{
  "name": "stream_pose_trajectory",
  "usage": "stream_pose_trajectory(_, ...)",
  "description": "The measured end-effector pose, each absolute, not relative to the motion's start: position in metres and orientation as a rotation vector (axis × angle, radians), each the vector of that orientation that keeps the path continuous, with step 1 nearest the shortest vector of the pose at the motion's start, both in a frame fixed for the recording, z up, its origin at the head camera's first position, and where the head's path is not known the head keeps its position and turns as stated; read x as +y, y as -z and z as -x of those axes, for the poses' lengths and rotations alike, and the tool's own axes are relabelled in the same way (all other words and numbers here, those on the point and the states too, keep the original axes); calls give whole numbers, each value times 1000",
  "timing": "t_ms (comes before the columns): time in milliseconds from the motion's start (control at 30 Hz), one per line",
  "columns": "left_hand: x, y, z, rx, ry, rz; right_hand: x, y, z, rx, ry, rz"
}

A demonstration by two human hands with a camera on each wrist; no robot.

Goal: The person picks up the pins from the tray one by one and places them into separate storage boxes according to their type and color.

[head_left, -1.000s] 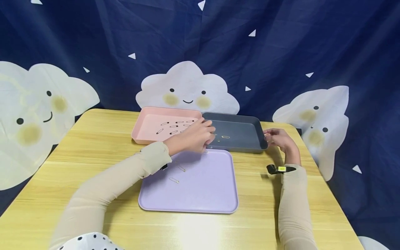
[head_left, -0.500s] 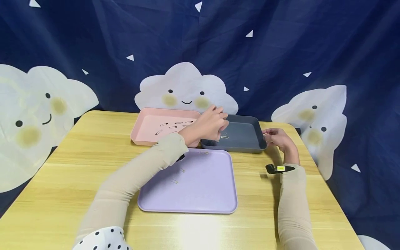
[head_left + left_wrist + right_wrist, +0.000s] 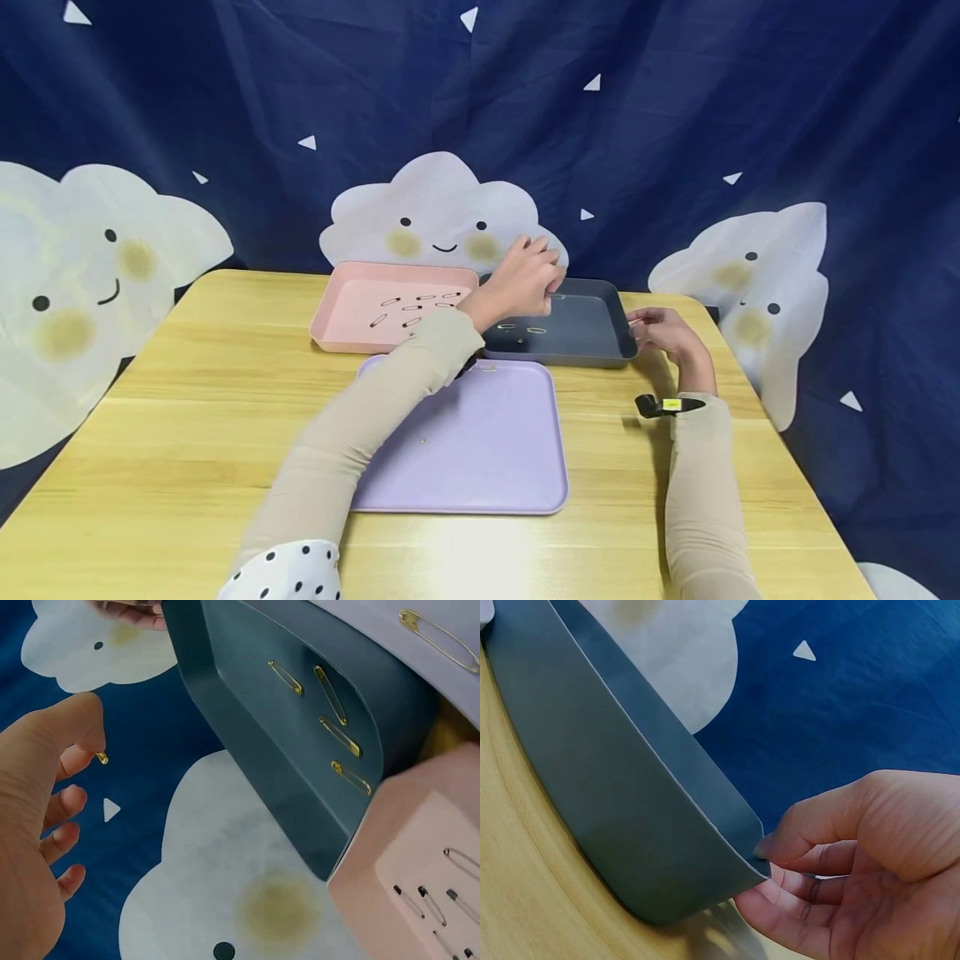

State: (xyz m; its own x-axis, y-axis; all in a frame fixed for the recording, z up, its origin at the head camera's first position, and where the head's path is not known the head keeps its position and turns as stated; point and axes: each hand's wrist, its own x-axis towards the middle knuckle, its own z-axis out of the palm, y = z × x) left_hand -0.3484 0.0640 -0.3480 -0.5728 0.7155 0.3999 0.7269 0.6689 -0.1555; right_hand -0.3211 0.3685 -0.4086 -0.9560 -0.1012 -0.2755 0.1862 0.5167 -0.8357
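My left hand (image 3: 525,279) is raised over the back of the dark grey tray (image 3: 588,329). Between its thumb and index finger it pinches a gold safety pin (image 3: 102,757), of which just one end shows in the left wrist view. Several gold safety pins lie on the tray floor, one of them a slim pin (image 3: 340,736). With thumb inside and fingers outside, my right hand (image 3: 877,862) holds the tray's right end by the rim. On the lilac tray (image 3: 487,450) a gold safety pin (image 3: 442,641) lies near the far edge; my left sleeve covers part of this tray.
A pink tray (image 3: 360,343) stands left of the grey one, holding several dark safety pins (image 3: 411,308). All three trays sit close together on a wooden table (image 3: 225,417). A blue curtain (image 3: 637,167) with white clouds hangs right behind the table.
My left hand has moved right and up, from the near left corner of the grey tray to over its back. More gold pins show in that tray now. The right hand keeps its grip.
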Motion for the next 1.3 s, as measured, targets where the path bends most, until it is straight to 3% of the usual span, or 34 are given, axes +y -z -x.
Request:
stream_pose_trajectory(767,87,394,374,-2589,-71,851,372,413,324,2490,1391,-81)
stream_pose_trajectory(1300,88,418,379,-2736,-149,812,371,413,323,2494,1371,-78)
